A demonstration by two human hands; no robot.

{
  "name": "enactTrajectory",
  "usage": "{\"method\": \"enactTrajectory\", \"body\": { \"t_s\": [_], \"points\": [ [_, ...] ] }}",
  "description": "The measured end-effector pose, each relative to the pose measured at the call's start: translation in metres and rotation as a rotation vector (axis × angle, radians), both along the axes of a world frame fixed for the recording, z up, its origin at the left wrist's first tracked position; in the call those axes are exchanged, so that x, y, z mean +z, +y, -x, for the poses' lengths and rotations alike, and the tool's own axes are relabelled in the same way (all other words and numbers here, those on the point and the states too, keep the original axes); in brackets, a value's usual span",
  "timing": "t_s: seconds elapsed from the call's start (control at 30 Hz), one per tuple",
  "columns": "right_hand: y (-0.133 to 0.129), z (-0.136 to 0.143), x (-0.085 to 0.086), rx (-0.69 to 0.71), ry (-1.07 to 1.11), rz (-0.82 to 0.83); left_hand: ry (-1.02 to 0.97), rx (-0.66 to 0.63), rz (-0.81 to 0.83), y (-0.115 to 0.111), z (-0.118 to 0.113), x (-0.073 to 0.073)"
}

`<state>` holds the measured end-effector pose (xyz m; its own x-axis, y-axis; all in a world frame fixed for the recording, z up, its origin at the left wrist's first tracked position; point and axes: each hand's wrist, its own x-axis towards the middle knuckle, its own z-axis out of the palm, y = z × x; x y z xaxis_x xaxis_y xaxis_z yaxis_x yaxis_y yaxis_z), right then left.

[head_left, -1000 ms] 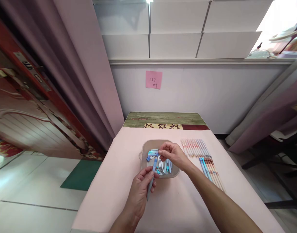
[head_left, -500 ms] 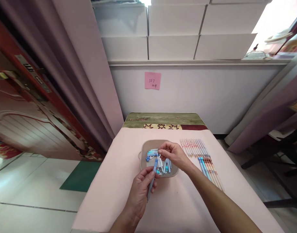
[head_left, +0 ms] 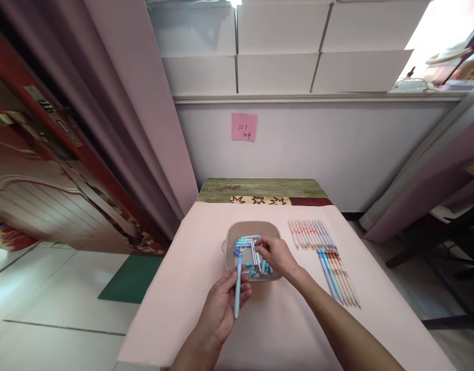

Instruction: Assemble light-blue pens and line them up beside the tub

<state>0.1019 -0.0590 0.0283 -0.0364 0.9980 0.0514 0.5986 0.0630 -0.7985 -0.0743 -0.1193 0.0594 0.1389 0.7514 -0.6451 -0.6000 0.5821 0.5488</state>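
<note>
A light blue pen barrel [head_left: 237,299] stands nearly upright in my left hand [head_left: 219,306], gripped between thumb and fingers in front of a beige plastic box [head_left: 254,223]. My right hand [head_left: 277,255] reaches over the box's right side. Its thumb and fingertips are pinched close to the upper ends of several white pen refills [head_left: 256,257]; whether one is between them is hidden. Also inside the box are light blue barrels [head_left: 243,242], dark blue small parts [head_left: 237,251] and turquoise small parts [head_left: 252,272].
To the right lie a row of clear-and-red patterned pens [head_left: 308,234] and, nearer, a row of blue and cream pens [head_left: 341,281]. A pink cloth [head_left: 198,257] covers the table. The wall behind bears a pink note [head_left: 244,127].
My left hand has turned the pen barrel more upright and shifted it slightly left. My right hand has moved a little right and lower, its fingers now at the refills.
</note>
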Motion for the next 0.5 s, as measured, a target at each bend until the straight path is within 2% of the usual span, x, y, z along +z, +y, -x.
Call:
{"method": "enactTrajectory", "body": {
  "t_s": [0.07, 0.17, 0.27, 0.37, 0.5],
  "points": [
    [-0.003, 0.004, 0.002, 0.004, -0.091, -0.042, -0.003, 0.017, -0.042, 0.002, 0.001, -0.005],
    [-0.018, 0.018, 0.001, -0.027, -0.009, -0.046, -0.011, 0.072, -0.120, 0.011, 0.003, -0.010],
    [-0.042, 0.035, -0.003, 0.020, 0.296, 0.131, -0.008, 0.103, -0.180, 0.022, 0.000, -0.011],
    [-0.059, 0.045, -0.005, 0.115, 0.664, 0.346, -0.002, 0.065, -0.215, 0.028, -0.007, -0.011],
    [-0.062, 0.040, -0.001, 0.080, 0.898, 0.436, -0.021, -0.060, -0.278, 0.033, -0.013, -0.014]
  ]
}}
